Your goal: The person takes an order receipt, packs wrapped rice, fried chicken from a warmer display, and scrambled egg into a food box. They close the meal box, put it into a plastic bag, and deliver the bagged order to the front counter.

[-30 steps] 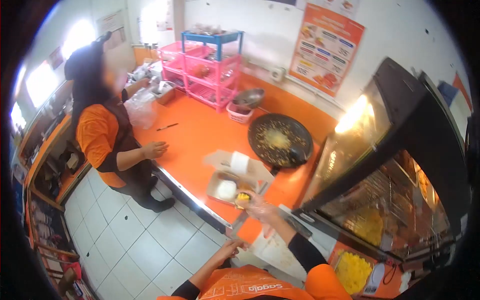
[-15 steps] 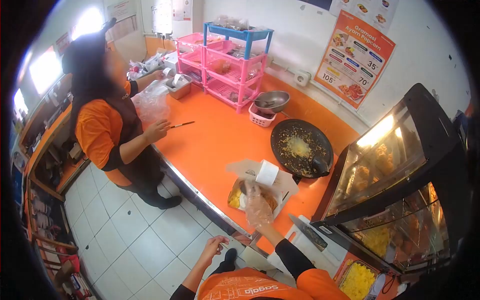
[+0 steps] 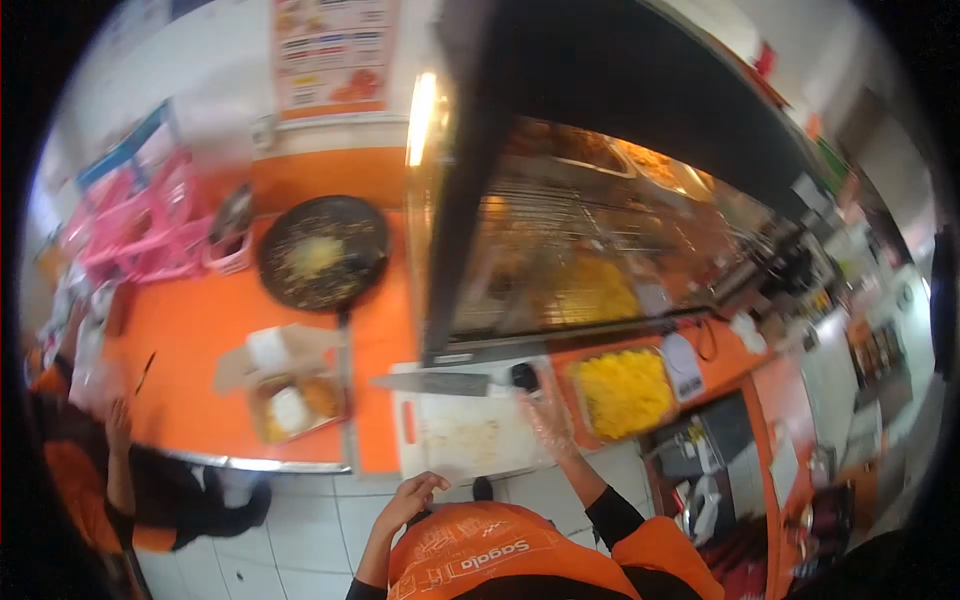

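You seem to be scooping, your right hand (image 3: 547,418) gripping the black cup (image 3: 523,377) by the board's (image 3: 480,445) back right corner, so next keep it steady; I can't tell if your curled left hand (image 3: 412,498) holds anything.

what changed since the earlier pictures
The right hand has moved rightward from the box to beside the heaped yellow food, with a small dark object at its fingertips. Since the first picture, a yellow portion has appeared in the box. The view swung right. The pan and knife stay put.
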`<state>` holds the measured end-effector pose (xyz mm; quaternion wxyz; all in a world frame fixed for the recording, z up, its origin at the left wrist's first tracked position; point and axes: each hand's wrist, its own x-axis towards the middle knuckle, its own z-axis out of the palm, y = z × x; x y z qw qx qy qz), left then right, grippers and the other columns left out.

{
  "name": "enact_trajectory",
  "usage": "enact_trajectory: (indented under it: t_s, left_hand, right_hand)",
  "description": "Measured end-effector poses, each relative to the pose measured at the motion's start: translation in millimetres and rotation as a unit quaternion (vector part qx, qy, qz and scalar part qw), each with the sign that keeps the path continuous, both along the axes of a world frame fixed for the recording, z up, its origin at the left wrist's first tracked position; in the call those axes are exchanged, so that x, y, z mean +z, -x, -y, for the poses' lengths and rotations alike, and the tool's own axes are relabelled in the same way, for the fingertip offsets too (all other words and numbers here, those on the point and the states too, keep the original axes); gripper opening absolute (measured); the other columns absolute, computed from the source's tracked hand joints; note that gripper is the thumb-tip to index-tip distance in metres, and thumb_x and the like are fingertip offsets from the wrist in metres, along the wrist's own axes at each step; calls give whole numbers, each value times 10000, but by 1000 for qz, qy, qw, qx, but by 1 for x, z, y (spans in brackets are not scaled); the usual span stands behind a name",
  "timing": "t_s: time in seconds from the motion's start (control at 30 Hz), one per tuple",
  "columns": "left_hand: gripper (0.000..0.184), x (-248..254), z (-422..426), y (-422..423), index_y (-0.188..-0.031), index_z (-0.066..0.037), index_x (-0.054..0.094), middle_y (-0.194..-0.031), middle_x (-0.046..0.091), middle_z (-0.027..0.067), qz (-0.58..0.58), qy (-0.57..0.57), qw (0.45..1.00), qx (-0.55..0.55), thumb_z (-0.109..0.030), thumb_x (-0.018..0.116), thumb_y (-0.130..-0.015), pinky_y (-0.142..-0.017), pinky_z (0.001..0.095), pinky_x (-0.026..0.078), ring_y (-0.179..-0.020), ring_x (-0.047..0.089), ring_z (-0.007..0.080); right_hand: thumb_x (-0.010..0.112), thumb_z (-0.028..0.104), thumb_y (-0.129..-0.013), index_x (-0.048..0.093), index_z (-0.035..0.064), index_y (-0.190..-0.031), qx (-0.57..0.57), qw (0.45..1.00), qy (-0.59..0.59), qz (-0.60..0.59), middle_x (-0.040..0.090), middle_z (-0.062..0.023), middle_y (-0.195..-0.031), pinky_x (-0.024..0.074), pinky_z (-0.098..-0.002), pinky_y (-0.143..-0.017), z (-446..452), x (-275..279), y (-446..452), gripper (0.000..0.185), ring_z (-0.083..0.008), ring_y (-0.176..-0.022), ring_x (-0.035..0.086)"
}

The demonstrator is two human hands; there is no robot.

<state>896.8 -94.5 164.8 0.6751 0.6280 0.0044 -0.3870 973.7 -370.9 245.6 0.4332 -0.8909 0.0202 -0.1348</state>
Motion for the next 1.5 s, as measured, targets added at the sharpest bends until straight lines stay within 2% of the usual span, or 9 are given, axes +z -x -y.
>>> enact_trajectory:
  t_s: [0.23, 0.43, 0.63, 0.73, 0.9, 0.97, 1.1, 1.33, 1.5]
  left_hand:
    - [255, 50, 144, -29, -1142, -44, 539, -978, 609, 91, 323, -39, 943, -64, -181, 538, -928, -738, 310, 471, -831, 580, 226]
    - [335, 85, 244, -51, -1123, -50, 552, -899, 608, 114, 725, -180, 662, -66, -273, 590, -877, -685, 365, 498, -804, 605, 276]
    - [281, 50, 279, -63, -1086, -66, 596, -753, 626, 60, 717, -141, 653, -200, -249, 563, -875, -591, 376, 494, -725, 619, 268]
    - [296, 52, 284, -74, -1139, -75, 580, -801, 640, 66, 620, -270, 700, -229, -247, 542, -902, -618, 339, 506, -778, 639, 227]
    - [311, 57, 316, -83, -1162, -90, 594, -845, 657, 59, 146, 80, 986, 30, -299, 508, -950, -660, 312, 529, -918, 638, 175]
    - [271, 57, 337, -78, -1098, -66, 632, -858, 665, 79, 39, 156, 980, 115, -272, 549, -942, -683, 293, 545, -943, 635, 174]
    - [287, 1, 371, -91, -958, 38, 643, -801, 684, 81, 166, 180, 958, 150, -225, 687, -850, -593, 252, 534, -676, 664, 166]
    - [331, 24, 333, -84, -985, -34, 662, -947, 668, 134, 391, -109, 912, 60, -277, 744, -774, -568, 300, 526, -708, 670, 225]
    - [548, 79, 339, -62, -1114, -183, 671, -1348, 382, 244, 664, -319, 675, 49, -484, 761, -665, -883, 466, 453, -1169, 457, 390]
  right_hand:
    - [520, 272, -912, 377, 47, -1367, -3, 899, 413, -143, 352, -192, -1405, 254, -462, -1089, 136, 53, 64, 528, -503, -1260, 305]
    - [372, 390, -971, 203, 20, -1449, 280, 822, -333, -368, 231, -162, -1502, 222, -409, -1126, 214, 25, 82, 628, -332, -1388, 220]
    - [282, 423, -983, 123, 24, -1464, 226, 595, -625, -452, 148, -168, -1520, 175, -413, -1148, 258, 50, 82, 644, -309, -1401, 185]
    - [237, 439, -990, 84, 26, -1471, 189, 548, -683, -445, 107, -171, -1530, 152, -414, -1159, 283, 62, 74, 653, -298, -1408, 168]
    - [303, 514, -968, 283, 120, -1460, 408, 871, -206, -179, 298, -125, -1492, 245, -414, -1120, 320, 26, 64, 631, -286, -1362, 297]
    - [277, 563, -949, 288, 74, -1448, 196, 625, -681, -328, 331, -161, -1466, 249, -423, -1122, 316, 32, 60, 699, -296, -1345, 333]
    - [244, 575, -952, 287, 35, -1438, 195, 627, -680, -327, 319, -190, -1463, 239, -439, -1129, 331, 23, 37, 728, -290, -1355, 318]
    - [599, 337, -906, 448, 3, -1267, -28, 981, -187, 35, 529, -155, -1185, 529, -404, -718, 428, 32, -49, 514, -248, -1100, 524]
    - [711, 328, -806, 416, 71, -1218, -252, 870, 270, 327, 426, -144, -1209, 357, -466, -913, 339, 138, -78, 569, -312, -1153, 421]
